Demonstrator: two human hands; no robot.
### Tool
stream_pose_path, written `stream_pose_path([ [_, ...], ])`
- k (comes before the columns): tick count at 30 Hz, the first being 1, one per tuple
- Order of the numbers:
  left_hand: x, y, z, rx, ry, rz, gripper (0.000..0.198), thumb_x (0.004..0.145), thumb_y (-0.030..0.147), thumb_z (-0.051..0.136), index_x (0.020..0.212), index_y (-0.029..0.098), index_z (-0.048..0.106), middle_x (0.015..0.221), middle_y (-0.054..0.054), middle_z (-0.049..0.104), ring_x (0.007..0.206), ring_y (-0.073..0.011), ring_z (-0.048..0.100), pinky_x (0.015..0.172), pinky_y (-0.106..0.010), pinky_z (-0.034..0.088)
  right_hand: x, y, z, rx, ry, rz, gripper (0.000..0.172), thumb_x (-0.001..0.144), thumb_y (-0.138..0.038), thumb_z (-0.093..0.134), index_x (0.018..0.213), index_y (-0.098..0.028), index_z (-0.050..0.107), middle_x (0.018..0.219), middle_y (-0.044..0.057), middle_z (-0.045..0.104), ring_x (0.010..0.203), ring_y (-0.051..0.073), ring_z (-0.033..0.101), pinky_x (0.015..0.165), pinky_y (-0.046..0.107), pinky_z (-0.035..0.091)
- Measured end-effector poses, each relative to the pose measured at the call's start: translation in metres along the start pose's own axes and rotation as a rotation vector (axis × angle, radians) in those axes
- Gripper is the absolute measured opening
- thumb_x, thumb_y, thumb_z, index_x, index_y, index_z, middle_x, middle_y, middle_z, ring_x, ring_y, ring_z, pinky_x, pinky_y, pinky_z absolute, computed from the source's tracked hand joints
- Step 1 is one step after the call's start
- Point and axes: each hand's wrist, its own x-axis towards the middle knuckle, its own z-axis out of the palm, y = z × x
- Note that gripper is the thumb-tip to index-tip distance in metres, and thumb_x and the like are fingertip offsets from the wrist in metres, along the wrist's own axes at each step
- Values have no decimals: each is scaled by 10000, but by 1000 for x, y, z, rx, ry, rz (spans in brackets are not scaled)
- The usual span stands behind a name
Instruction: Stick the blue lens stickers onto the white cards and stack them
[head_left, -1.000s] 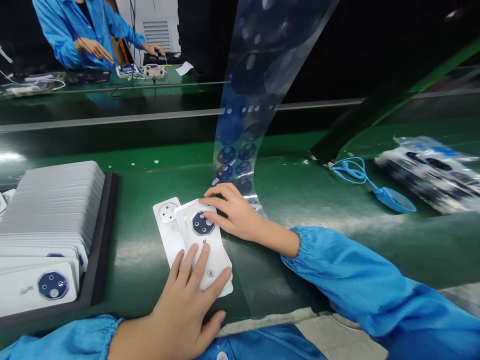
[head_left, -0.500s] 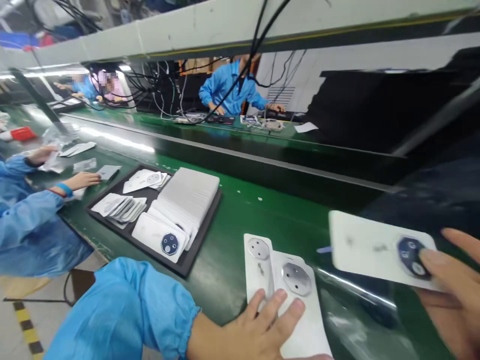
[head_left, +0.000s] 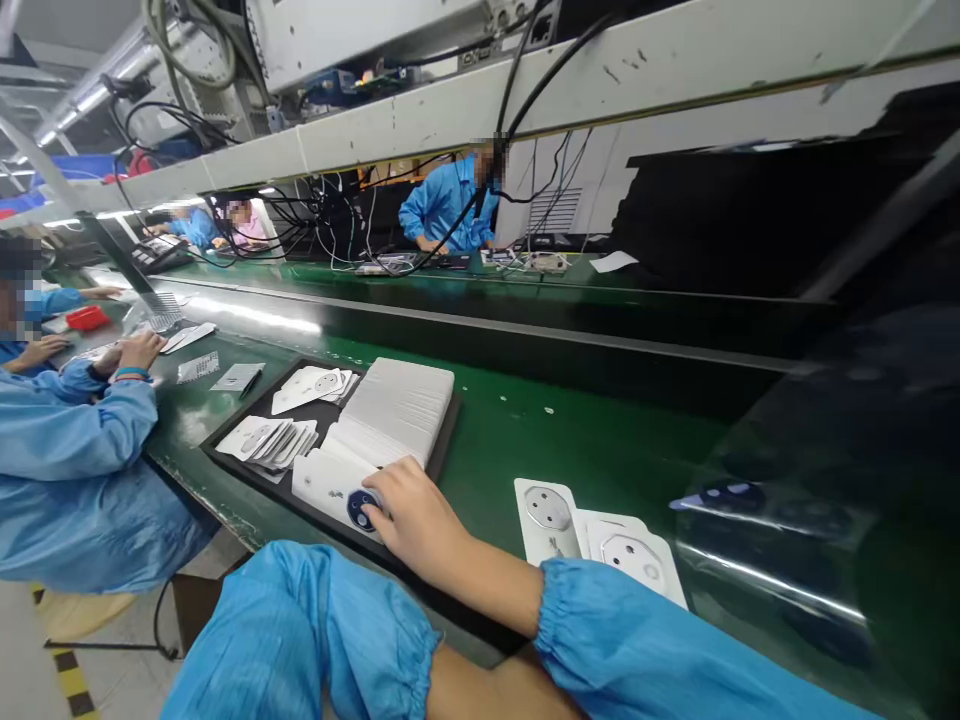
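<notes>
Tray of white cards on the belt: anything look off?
The loose white cards in the black tray lie fanned and overlapping, unlike the squared stack beside them. The front card, under the right hand, sits skewed against that stack.

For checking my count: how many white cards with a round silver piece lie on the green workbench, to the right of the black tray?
2. One white card lies on the green workbench, right of the black tray; a second white card lies directly beside it. More could be hidden under the blue sleeve.
</notes>
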Motion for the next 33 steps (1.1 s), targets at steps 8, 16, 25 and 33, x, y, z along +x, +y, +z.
stream_pose_path([
  [8,1,10,6,-147,217,-185,774,1008,660,418,1612,188,315,1595,-189,377,1423,-397,421,1119,-570,398,-74,33,-101,-315,99,46,371,961,-297,670,1315,-189,640,1310,165,621,1156,331,550,930,519,510],
  [16,9,6,21,164,409,-129,827,870,634,603,1546,190,428,1525,-251,425,1410,-412,390,1093,-565,333,-219,100,-220,-266,414,534,305,1026,-298,493,1260,-194,659,1029,106,758,921,262,737,863,445,588],
  [25,10,2,25,202,395,-99,711,907,671,583,1424,186,537,1492,-247,448,1417,-418,373,1190,-559,146,-268,101,-253,-228,-42,548,425,1001,-381,585,1392,-228,652,1542,72,507,1481,304,393,1226,492,339],
  [33,12,1,28,173,379,-101,634,899,538,605,1413,176,529,1508,-254,438,1449,-431,338,1143,-584,231,-263,102,-263,-208,-138,657,417,1016,-377,575,1431,-337,600,1454,49,605,1387,324,503,1219,677,81],
])
